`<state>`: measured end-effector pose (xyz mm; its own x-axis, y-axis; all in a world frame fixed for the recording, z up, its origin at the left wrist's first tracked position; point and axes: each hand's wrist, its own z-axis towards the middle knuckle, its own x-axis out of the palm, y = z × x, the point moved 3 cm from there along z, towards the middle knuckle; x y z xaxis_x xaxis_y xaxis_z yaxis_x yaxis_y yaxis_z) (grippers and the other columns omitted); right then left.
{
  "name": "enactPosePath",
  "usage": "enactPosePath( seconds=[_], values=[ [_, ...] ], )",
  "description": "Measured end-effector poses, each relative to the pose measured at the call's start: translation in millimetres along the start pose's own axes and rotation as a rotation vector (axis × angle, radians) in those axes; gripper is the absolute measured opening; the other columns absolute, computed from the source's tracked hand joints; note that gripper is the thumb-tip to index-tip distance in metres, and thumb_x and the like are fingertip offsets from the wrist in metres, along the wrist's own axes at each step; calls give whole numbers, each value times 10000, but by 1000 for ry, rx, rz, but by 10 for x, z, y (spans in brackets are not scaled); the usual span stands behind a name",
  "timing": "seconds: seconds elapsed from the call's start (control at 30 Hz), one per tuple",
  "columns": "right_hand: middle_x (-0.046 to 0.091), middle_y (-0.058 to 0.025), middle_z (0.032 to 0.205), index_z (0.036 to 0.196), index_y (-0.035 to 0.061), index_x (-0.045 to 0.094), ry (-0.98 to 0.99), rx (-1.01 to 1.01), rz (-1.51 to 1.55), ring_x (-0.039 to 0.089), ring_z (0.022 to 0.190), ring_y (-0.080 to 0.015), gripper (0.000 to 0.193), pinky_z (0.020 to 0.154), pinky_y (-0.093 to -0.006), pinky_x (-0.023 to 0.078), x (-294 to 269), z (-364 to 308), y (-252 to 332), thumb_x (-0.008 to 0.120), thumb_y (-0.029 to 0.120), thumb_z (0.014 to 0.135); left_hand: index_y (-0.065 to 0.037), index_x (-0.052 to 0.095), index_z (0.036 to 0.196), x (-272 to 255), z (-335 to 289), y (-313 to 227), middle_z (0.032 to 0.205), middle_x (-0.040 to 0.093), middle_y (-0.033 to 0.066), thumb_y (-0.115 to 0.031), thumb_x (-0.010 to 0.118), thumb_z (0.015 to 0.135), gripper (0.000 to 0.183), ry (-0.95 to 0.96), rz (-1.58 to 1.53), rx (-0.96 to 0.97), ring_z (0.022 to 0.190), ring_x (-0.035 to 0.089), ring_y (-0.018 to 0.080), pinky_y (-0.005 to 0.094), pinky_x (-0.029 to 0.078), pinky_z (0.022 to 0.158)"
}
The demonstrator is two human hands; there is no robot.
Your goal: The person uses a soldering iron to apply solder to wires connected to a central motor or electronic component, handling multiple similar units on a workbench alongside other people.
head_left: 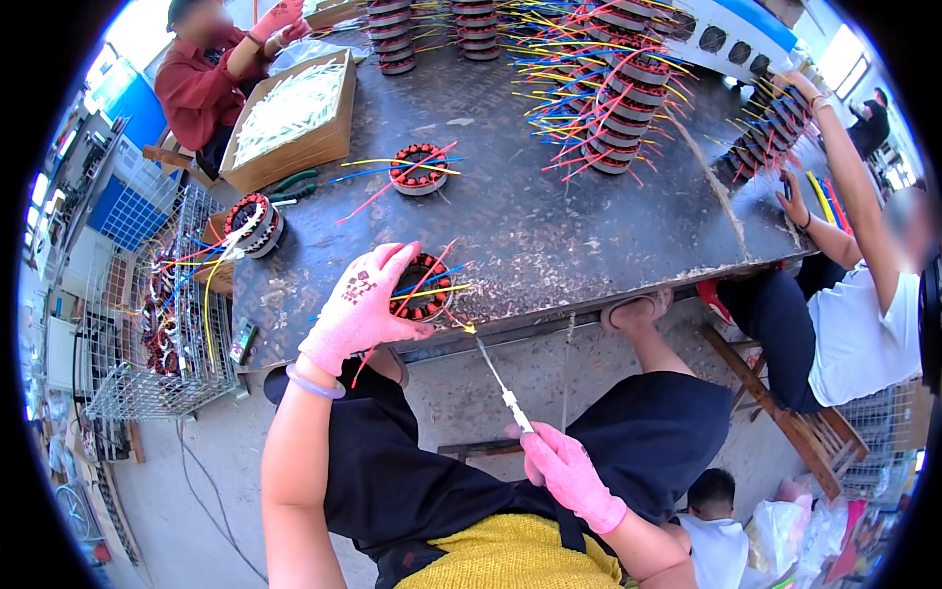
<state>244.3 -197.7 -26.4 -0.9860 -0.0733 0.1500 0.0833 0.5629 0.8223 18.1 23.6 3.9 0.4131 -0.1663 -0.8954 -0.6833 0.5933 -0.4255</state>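
My left hand (361, 304), in a pink glove, grips the left side of a motor stator (439, 304) at the table's near edge. Its fingers lie at the far side and its thumb at the near side. Red, blue and yellow wires stick out of this stator. In my right hand (569, 476), also pink-gloved, is a thin metal rod tool (494, 371) with a white piece partway along it. The tool's far end meets something small and yellowish just off the stator's near right side; I cannot make out what. Another wired stator (419, 170) lies farther back.
Left on the dark table (510, 226) are a stator with white strands (254, 226), green-handled pliers (294, 185) and a carton of white strips (294, 110). Stacked stators (628, 108) stand at the back right. Co-workers sit at both sides. A wire basket (157, 334) stands left.
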Motion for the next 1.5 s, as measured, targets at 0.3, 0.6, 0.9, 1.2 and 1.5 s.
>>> enactPosePath(
  seconds=[0.3,0.6,0.9,1.2,1.5],
  values=[
    [456,56,665,1265,-3,595,-18,6,47,392,589,-41,337,557,-214,321,-10,11,-50,497,228,1040,-18,469,1413,10,28,-37,1355,523,183,-320,911,566,1001,12,-15,-33,1240,520,378,422,415,1063],
    [460,41,678,1225,-11,614,-33,20,50,412,591,-54,338,549,-222,332,15,-25,43,498,238,1029,-18,467,1420,-5,11,-34,1357,522,181,-347,914,567,1017,11,23,-46,1243,521,378,425,412,1066],
    [461,29,706,1252,-9,610,-6,-86,-49,428,604,-64,354,567,-232,353,-18,6,-18,503,245,1030,-19,470,1417,-7,19,-57,1342,531,182,-344,922,549,1031,11,11,-63,1241,528,370,428,416,1063],
    [474,25,690,1253,7,598,-11,-25,112,442,597,-60,323,554,-254,388,-15,-8,-64,485,224,1043,-10,467,1418,2,12,-35,1343,529,188,-332,919,551,1029,8,23,-49,1241,526,374,426,414,1065],
    [500,-13,672,1225,-5,607,-11,-36,-11,472,590,-86,333,567,-276,413,-12,23,-43,475,237,1038,-15,468,1420,-7,10,-58,1343,529,181,-316,910,567,1006,9,3,-64,1251,517,368,423,405,1073]
  ],
)
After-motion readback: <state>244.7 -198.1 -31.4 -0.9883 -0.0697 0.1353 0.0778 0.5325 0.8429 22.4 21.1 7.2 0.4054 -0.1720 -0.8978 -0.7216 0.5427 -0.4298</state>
